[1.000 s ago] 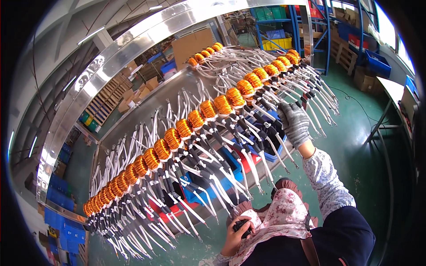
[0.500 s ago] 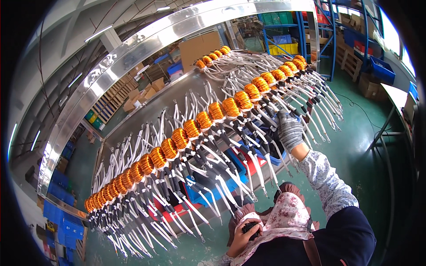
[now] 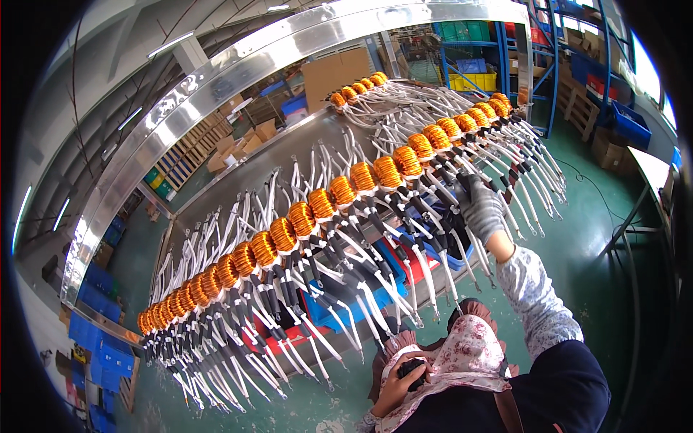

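Note:
A long row of orange wound coils (image 3: 323, 203) hangs on a metal rack, each with white and black sleeved leads (image 3: 375, 303) trailing down. My right hand (image 3: 482, 209), in a grey glove, reaches up among the leads just below the coils on the right part of the row, fingers closed around some of them. My left hand (image 3: 401, 380) is bare and held close to my chest by a floral cloth (image 3: 469, 353). It grips a small black object, which I cannot make out further.
A curved shiny metal beam (image 3: 216, 79) runs above the rack. Blue and red bins (image 3: 404, 263) sit under the leads. The floor (image 3: 592, 238) is green. Blue shelving with crates (image 3: 476, 50) stands at the back right, and cardboard boxes (image 3: 328, 72) behind the rack.
My right hand has stayed among the leads, shifting only slightly. The whole view has drifted a little. The left hand remains at my chest.

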A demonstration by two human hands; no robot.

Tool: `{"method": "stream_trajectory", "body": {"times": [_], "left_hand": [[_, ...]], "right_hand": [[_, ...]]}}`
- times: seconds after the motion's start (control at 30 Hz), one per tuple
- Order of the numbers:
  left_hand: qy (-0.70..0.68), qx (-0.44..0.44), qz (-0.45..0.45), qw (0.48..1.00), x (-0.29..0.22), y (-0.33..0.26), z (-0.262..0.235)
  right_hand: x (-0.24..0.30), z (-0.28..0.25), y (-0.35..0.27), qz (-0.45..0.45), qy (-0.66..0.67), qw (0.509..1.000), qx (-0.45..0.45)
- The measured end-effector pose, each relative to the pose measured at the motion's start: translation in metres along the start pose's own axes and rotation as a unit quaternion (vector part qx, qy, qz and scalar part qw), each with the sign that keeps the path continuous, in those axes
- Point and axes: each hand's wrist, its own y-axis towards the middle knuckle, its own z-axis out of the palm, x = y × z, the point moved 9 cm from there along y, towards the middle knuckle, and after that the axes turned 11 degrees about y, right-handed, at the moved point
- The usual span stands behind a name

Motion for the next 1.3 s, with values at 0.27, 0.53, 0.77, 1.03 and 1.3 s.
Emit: {"method": "stream_trajectory", "body": {"times": [0.27, 0.53, 0.77, 1.03, 1.3], "left_hand": [[-0.018, -0.007, -0.036, 0.999, 0.018, -0.002, -0.008], [0.005, 0.040, -0.003, 0.999, 0.012, 0.002, 0.006], [0.007, 0.029, -0.004, 1.000, 0.022, 0.001, 0.001], [-0.054, 0.039, 0.001, 0.998, 0.019, 0.000, 0.007], [-0.012, 0.049, -0.031, 0.998, 0.022, -0.003, 0.009]], "right_hand": [[0.015, 0.014, 0.011, 0.069, -0.239, 0.954, 0.165], [0.008, 0.023, 0.009, 0.014, -0.211, 0.959, 0.192], [-0.032, 0.024, -0.005, 0.092, 0.319, 0.943, 0.028], [-0.032, 0.050, -0.021, 0.411, 0.612, 0.664, 0.124], [-0.008, 0.072, -0.024, 0.484, 0.821, 0.232, 0.193]]}}
